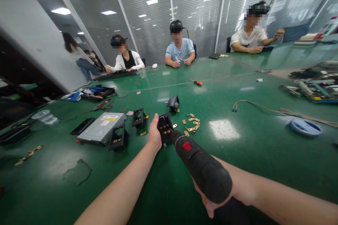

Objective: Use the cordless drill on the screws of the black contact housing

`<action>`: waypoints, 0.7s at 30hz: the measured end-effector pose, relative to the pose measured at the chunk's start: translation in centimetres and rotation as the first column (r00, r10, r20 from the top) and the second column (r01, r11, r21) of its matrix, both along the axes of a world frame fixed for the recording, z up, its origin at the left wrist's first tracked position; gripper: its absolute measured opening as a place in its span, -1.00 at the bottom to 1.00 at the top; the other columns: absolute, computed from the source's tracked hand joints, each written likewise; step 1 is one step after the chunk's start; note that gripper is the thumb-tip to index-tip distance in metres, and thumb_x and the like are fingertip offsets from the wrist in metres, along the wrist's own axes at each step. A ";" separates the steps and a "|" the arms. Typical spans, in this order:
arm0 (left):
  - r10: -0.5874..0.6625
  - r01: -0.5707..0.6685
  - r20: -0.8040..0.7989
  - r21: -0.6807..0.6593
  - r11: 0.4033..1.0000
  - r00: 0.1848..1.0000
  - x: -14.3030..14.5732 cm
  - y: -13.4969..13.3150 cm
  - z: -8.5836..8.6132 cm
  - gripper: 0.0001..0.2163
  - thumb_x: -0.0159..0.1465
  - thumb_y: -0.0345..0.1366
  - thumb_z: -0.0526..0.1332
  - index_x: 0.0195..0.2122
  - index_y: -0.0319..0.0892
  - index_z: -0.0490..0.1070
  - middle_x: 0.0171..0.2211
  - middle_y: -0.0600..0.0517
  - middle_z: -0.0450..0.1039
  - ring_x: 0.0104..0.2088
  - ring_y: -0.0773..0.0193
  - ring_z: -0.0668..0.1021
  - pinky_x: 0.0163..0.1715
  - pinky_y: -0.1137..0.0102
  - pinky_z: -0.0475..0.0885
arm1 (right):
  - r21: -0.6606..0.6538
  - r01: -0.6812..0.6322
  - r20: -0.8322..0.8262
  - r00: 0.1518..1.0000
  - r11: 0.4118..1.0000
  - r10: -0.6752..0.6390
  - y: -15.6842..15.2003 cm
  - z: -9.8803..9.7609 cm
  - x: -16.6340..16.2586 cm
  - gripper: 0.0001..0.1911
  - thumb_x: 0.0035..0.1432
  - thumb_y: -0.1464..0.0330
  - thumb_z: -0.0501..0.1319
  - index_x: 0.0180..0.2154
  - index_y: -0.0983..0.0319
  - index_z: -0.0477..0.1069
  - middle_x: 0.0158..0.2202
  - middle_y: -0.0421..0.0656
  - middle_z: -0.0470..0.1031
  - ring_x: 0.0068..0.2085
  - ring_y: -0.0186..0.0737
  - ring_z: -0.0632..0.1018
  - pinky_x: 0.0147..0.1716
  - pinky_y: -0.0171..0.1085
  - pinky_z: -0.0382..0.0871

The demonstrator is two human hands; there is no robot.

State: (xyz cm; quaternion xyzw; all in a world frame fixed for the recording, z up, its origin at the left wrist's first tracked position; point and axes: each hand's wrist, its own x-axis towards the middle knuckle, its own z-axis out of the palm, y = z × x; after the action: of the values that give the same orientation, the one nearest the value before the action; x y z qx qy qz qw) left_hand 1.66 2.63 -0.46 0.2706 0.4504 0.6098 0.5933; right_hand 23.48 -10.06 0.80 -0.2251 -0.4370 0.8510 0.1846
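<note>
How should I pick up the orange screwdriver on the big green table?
Probably from above, pinching the screwdriver across its thick orange handle: it lies flat on the green table, with its thin shaft pointing left.

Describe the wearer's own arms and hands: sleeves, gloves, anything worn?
Left forearm and right forearm: bare, slim and tapering to the wrists, no sleeve, watch, bracelet, cable or marking visible. Left hand and right hand: no gloves. Both are partly hidden, so rings can't be ruled out. Upper arms are out of frame.
</note>
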 end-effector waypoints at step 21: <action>0.007 -0.004 -0.062 0.045 0.999 0.998 0.1 0.3 -0.4 -0.41 0.07 0.31 0.41 -0.26 -0.18 0.49 -0.44 -0.02 0.59 -0.48 0.16 0.63 -0.44 0.31 0.54 | 0.062 0.035 0.021 0.999 0.997 -0.037 0.4 -0.2 1.0 0.06 -0.48 0.49 0.73 0.17 0.22 0.51 0.09 0.03 0.61 -0.16 -0.16 0.66 -0.34 -0.36 0.50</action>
State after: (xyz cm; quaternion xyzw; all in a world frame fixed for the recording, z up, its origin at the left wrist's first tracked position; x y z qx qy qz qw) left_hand 1.72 2.89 -0.82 0.3014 0.4557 0.6126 0.5711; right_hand 24.43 -9.69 0.55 -0.2367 -0.4610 0.8311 0.2018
